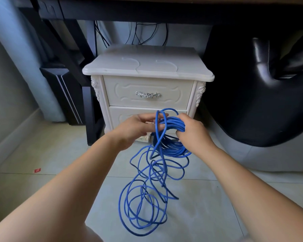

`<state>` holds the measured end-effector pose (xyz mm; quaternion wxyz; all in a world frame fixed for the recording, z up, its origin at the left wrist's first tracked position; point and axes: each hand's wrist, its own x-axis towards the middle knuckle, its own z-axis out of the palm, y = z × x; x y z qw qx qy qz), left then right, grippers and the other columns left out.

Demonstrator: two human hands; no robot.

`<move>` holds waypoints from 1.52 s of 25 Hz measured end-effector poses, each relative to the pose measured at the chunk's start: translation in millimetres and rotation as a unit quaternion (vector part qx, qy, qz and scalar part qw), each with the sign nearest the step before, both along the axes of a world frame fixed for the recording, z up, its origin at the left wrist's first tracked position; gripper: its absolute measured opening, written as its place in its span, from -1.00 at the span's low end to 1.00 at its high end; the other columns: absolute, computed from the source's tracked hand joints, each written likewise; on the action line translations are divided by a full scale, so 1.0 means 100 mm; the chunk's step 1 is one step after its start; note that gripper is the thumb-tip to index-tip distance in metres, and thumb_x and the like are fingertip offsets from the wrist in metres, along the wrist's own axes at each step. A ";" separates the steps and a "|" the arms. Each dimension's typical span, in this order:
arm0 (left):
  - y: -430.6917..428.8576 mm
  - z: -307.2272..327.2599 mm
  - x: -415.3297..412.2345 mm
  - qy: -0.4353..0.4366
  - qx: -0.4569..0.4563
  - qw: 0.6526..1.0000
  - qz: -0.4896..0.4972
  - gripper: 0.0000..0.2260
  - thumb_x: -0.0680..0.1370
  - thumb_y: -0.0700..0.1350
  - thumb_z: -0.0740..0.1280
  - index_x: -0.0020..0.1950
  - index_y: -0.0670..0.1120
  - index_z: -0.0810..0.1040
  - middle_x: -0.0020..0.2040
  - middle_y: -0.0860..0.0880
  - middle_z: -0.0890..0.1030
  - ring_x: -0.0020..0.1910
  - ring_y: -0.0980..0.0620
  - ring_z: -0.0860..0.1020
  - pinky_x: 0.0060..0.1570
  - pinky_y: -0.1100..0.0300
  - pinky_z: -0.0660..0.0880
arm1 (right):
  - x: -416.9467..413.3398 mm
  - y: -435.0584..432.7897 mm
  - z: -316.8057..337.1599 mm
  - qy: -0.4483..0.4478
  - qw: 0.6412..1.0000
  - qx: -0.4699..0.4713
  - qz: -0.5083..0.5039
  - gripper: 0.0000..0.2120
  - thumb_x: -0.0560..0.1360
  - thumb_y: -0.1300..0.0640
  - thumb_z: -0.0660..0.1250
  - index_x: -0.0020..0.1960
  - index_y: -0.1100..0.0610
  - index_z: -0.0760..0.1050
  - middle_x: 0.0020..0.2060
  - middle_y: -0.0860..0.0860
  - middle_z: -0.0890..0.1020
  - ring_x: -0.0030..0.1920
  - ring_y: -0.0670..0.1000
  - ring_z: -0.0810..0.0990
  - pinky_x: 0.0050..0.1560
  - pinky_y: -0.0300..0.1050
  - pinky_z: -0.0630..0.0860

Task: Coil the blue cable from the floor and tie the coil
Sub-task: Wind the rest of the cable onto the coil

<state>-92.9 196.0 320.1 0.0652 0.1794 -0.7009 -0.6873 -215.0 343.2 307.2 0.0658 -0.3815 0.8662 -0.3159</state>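
A long blue cable (pixel 143 203) lies in loose tangled loops on the tiled floor in front of me. Part of it is gathered into a coil (pixel 173 147) that hangs from my right hand (pixel 191 130), whose fingers are curled round the top of the bundle. My left hand (pixel 138 126) is just left of it and pinches a single strand that rises in a loop above both hands. From the coil more cable trails down to the floor loops.
A white nightstand (pixel 147 67) with two drawers stands right behind my hands. A black padded chair (pixel 262 95) fills the right side. Dark table legs (pixel 72 58) and a black panel stand at the left. A small red scrap (pixel 37 170) lies on the floor.
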 end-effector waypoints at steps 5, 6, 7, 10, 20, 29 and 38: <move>0.10 -0.08 -0.04 -0.019 -0.306 0.952 -0.010 -0.39 0.36 -0.10 0.58 0.37 0.12 0.49 0.15 -0.01 0.39 0.14 0.12 0.43 0.15 0.42 0.39 | 0.01 -0.03 -0.02 -0.066 0.996 -0.008 0.052 -0.62 0.46 0.25 0.34 0.16 -0.15 0.46 -0.06 -0.04 0.62 -0.08 0.07 0.59 -0.07 0.03 0.60; 0.11 -0.10 -0.05 -0.016 -0.337 0.941 -0.025 -0.37 0.36 -0.10 0.56 0.39 0.11 0.46 0.15 0.01 0.39 0.15 0.09 0.44 0.20 0.30 0.42 | 0.03 -0.05 -0.02 -0.083 0.994 -0.017 0.067 -0.55 0.45 0.28 0.33 0.19 -0.19 0.47 -0.04 -0.06 0.62 -0.06 0.05 0.61 -0.05 0.08 0.62; 0.14 -0.12 -0.05 -0.012 -0.354 0.935 -0.027 -0.39 0.37 -0.10 0.54 0.39 0.10 0.46 0.14 0.02 0.44 0.14 0.06 0.48 0.20 0.20 0.45 | 0.03 -0.06 -0.02 -0.103 0.991 -0.027 0.075 -0.50 0.44 0.31 0.32 0.22 -0.20 0.47 -0.04 -0.09 0.63 -0.06 0.03 0.62 -0.06 0.09 0.63; 0.19 -0.13 -0.09 -0.033 -0.387 0.921 0.019 -0.58 0.44 -0.08 0.45 0.29 0.07 0.52 0.04 0.05 0.64 0.02 -0.01 0.60 0.08 0.04 0.54 | 0.08 -0.07 -0.03 -0.149 0.983 -0.057 0.093 -0.51 0.45 0.36 0.35 0.19 -0.17 0.49 -0.09 -0.17 0.62 -0.10 -0.04 0.62 -0.06 -0.04 0.62; 0.23 -0.04 -0.17 -0.120 -0.551 0.822 0.072 -0.74 0.50 -0.16 0.21 0.16 0.05 0.51 -0.10 -0.03 0.63 -0.08 -0.14 0.57 -0.22 0.11 0.43 | 0.12 -0.08 0.03 -0.305 0.942 -0.113 0.085 -0.71 0.44 -0.13 0.45 0.12 -0.09 0.57 0.01 -0.11 0.68 0.07 -0.11 0.63 0.18 -0.13 0.51; 0.05 0.05 -0.07 -0.059 -0.462 0.878 0.111 -0.72 0.50 -0.14 0.36 0.17 0.14 0.57 -0.08 0.07 0.66 -0.05 0.00 0.59 -0.10 0.19 0.47 | -0.06 -0.07 0.01 -0.437 0.875 -0.209 -0.011 -0.87 0.57 0.26 0.29 -0.11 0.19 0.59 -0.25 0.10 0.66 -0.33 -0.02 0.65 -0.14 -0.04 0.55; -0.03 0.21 0.06 0.062 -0.189 0.966 0.163 -0.89 0.53 -0.19 0.41 0.04 -0.04 0.62 -0.23 0.00 0.57 -0.32 0.14 0.47 -0.21 0.14 0.52 | 0.07 -0.15 0.07 -0.389 0.890 -0.191 0.140 -0.44 0.42 -0.09 0.49 0.36 -0.08 0.42 0.16 -0.14 0.61 0.22 -0.19 0.55 0.10 -0.36 0.44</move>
